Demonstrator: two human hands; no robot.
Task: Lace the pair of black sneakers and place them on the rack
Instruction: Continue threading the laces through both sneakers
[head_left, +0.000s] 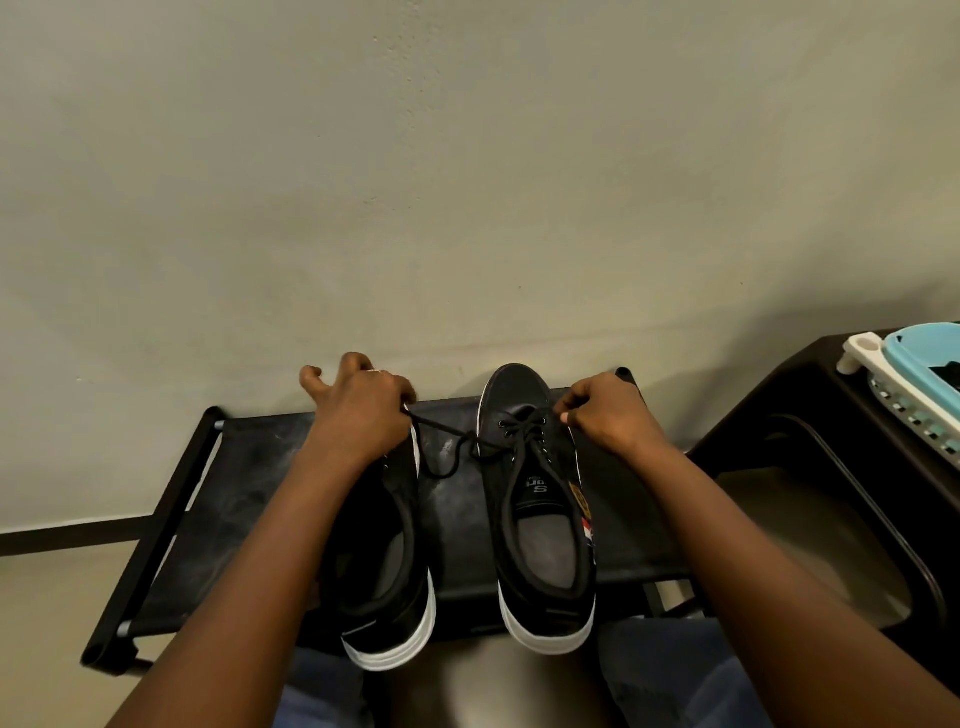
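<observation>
Two black sneakers with white soles stand side by side on the top shelf of a low black rack (249, 493), toes pointing toward the wall, heels overhanging the near edge. The right sneaker (540, 519) sits a little right of the frame's centre; its black lace (457, 447) runs through the eyelets, and a printed tongue label and a small coloured patch on its outer side can be seen. The left sneaker (384, 561) is just beside it, lower left of centre, partly hidden under the person's forearm.

The left hand (363, 410) hovers over the toe of the left sneaker, and its grip is closed: thumb and forefinger pinch one end of the lace, which stretches taut from the right sneaker's eyelets across the gap between the shoes, with a slack loop hanging below it. Its other fingers are curled upward, apart from the lace. The right hand (608, 415) is at the right sneaker's outer edge beside the eyelets, fingers curled tightly in a pinching grip on the other end of the lace, though that end itself is mostly hidden by the fingers.

Behind the rack rises a plain pale wall (467, 182). At the right edge of the frame stands a dark piece of furniture (810, 415), and on its top, at the upper right, lies a light-blue and white plastic basket (904, 374). Blue trouser legs show at the bottom.
</observation>
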